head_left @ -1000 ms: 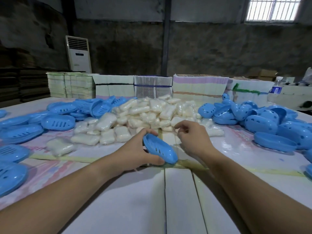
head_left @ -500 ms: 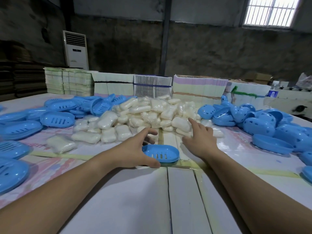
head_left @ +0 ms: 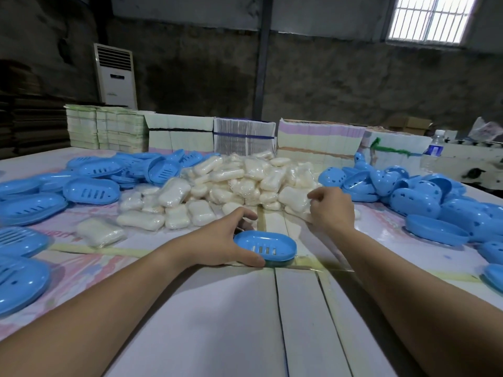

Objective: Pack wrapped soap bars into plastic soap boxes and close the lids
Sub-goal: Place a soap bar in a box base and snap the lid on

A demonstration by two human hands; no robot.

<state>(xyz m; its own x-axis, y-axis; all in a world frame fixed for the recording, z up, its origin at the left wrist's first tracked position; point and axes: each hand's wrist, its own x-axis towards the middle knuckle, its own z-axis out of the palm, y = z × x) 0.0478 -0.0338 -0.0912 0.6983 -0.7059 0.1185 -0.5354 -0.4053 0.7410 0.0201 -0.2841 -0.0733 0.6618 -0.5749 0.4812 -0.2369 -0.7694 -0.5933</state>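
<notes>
A blue plastic soap box base (head_left: 268, 248) with drain slots lies open side up on the table in front of me. My left hand (head_left: 223, 242) grips its left end, thumb along the near rim. A heap of wrapped white soap bars (head_left: 239, 183) lies behind it. At the heap's right edge, my right hand (head_left: 330, 209) pinches the wrapper of a wrapped soap bar (head_left: 294, 198) with curled fingers.
Slotted blue box halves (head_left: 92, 190) are piled to the left, and blue lids with holes (head_left: 416, 200) to the right. Bundled flat cartons (head_left: 242, 138) line the far table edge. A water bottle (head_left: 434, 148) stands at the far right. White table boards (head_left: 217, 322) lie near me.
The left hand laid the tilted blue base flat on the table. The right hand reached forward to the soap heap and closed its fingers on a bar.
</notes>
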